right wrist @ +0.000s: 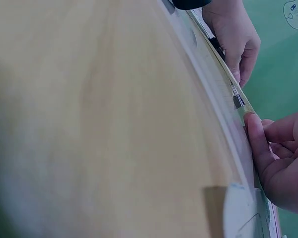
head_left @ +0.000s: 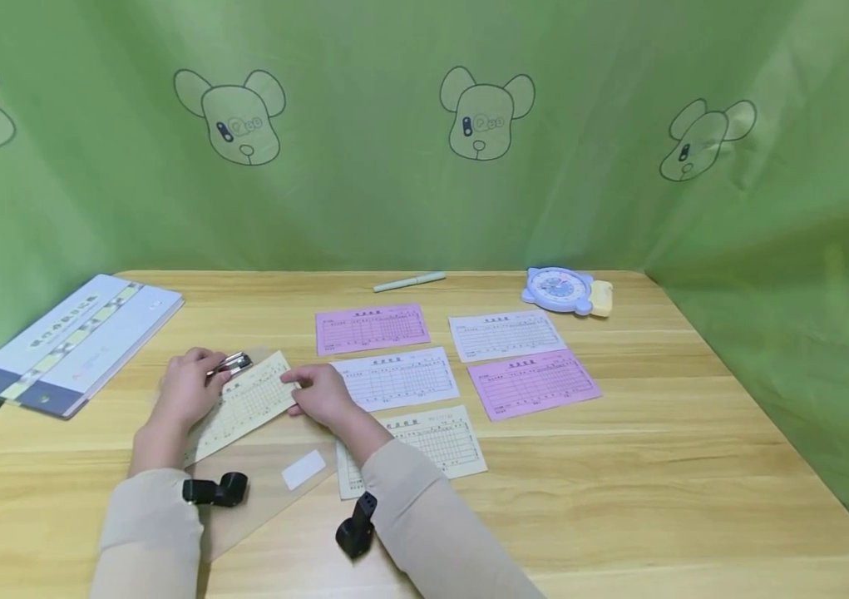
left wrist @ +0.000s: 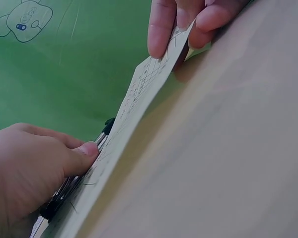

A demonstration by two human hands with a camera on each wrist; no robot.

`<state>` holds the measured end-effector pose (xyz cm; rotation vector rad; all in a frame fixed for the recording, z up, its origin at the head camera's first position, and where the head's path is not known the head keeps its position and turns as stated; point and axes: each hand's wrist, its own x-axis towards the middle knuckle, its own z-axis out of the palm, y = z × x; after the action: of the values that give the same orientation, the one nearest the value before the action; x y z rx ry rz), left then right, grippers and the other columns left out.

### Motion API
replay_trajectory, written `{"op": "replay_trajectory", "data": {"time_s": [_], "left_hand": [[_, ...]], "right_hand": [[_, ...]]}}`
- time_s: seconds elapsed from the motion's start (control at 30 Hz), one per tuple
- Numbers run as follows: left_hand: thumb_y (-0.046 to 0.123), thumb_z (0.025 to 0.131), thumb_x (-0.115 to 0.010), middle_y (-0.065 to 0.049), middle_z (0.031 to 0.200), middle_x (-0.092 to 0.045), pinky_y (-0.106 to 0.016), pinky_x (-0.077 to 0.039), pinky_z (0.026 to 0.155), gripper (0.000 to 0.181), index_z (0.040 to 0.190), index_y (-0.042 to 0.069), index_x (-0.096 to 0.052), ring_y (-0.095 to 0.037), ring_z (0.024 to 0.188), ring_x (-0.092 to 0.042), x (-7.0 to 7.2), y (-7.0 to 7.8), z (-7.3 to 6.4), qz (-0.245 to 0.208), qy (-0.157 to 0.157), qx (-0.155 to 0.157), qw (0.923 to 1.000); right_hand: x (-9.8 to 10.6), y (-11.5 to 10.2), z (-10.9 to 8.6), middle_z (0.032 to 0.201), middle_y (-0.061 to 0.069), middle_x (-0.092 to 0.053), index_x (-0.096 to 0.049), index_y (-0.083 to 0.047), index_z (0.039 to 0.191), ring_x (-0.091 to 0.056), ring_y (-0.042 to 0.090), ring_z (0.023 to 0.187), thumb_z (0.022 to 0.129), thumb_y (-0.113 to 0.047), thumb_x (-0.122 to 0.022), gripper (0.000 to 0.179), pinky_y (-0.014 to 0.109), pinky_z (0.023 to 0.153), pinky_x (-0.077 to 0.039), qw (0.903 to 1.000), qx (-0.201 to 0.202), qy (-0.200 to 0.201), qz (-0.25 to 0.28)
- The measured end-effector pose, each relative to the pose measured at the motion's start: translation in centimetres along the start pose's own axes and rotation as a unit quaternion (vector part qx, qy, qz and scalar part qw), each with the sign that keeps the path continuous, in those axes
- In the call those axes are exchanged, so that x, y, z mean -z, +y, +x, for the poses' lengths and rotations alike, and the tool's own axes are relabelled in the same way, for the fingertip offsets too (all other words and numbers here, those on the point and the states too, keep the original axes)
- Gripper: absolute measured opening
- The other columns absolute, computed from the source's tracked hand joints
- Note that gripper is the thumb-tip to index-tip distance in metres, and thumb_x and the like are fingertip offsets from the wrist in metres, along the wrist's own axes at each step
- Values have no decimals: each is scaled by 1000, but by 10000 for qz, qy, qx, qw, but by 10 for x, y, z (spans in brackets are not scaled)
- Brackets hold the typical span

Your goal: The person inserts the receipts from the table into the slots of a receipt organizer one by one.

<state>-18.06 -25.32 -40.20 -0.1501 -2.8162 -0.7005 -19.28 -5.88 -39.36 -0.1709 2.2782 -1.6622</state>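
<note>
A see-through clipboard (head_left: 248, 499) lies at the front left of the table, with a metal clip (head_left: 237, 363) at its far end. My left hand (head_left: 188, 387) grips this clip, the thumb pressing on it in the left wrist view. A cream printed form (head_left: 255, 403) lies slanted over the board, its far left edge beside the clip. At its right edge, my right hand (head_left: 323, 395) pinches the paper between thumb and fingers. The form stands partly lifted off the board in the left wrist view (left wrist: 134, 111). My left fingers beneath the clip are mostly hidden.
Two white forms (head_left: 397, 378), two pink forms (head_left: 532, 384) and another cream form (head_left: 431, 441) lie right of the clipboard, the cream one partly under my right forearm. A pen (head_left: 409, 281) and blue toy clock (head_left: 559, 289) are at the back; a folder (head_left: 76, 341) sits left.
</note>
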Motion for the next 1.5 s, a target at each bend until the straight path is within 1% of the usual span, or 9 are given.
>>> {"op": "replay_trajectory", "data": {"time_s": [0.2,0.37,0.53,0.63,0.77,0.9,1.17,1.3,1.5], "left_hand": [[8,85,-51,-25,105,-45,-53,-29,75,29,109,-8,-52,-41,93,-37,0,0,0,159,3,-24,9999],[6,85,-50,-25,103,-47,-51,-30,76,26,107,-9,-54,-41,90,-39,0,-1,1,193,159,-115,9996],[7,86,-50,-24,101,-49,-49,-30,77,25,105,-9,-55,-40,88,-39,-2,0,1,151,280,-130,9994],[8,86,-50,-24,101,-49,-49,-31,77,26,105,-8,-56,-40,88,-40,-3,0,2,169,313,-122,9993],[10,86,-50,-24,103,-49,-50,-30,78,27,107,-7,-55,-40,88,-40,-3,0,1,236,241,-22,9994],[11,87,-49,-23,103,-48,-50,-29,79,28,109,-7,-54,-40,89,-40,-4,0,1,267,213,44,9994],[12,87,-50,-23,101,-49,-49,-29,77,28,107,-7,-55,-39,86,-41,-4,0,3,188,341,-38,9992],[11,86,-51,-23,100,-50,-48,-30,76,28,106,-7,-56,-39,85,-41,-4,-1,2,173,392,-86,9990],[10,84,-53,-23,99,-50,-49,-31,75,27,104,-7,-57,-40,85,-42,-6,-2,2,211,508,-173,9983]], "right_hand": [[-1,0,0,109,15,-54,-64,-4,96,-56,13,51,74,14,-52,31,19,52,-47,9997,-55,32,227],[-1,0,1,108,14,-55,-64,-4,97,-56,12,52,75,13,-52,30,20,53,-47,9984,-183,43,532],[-2,-2,3,103,12,-55,-64,-3,96,-56,12,53,75,15,-50,32,20,54,-48,9957,-361,83,852],[-3,-5,5,105,14,-54,-64,-2,96,-55,13,52,72,18,-48,35,21,53,-48,9960,-385,84,799],[-6,-8,9,108,17,-53,-65,-2,93,-55,13,50,69,20,-45,38,21,51,-48,9964,-473,72,705],[-9,-11,15,106,17,-53,-65,-1,91,-54,13,48,67,21,-44,38,21,50,-48,9958,-612,114,667],[-11,-16,20,103,18,-52,-64,1,90,-54,13,45,65,22,-42,40,20,49,-47,9932,-767,259,831],[-14,-17,22,102,18,-52,-64,2,91,-54,13,45,65,22,-40,41,20,49,-47,9940,-748,267,749],[-17,-19,23,106,15,-51,-64,-1,95,-55,12,49,69,20,-41,40,19,50,-47,9965,-665,180,478]]}}
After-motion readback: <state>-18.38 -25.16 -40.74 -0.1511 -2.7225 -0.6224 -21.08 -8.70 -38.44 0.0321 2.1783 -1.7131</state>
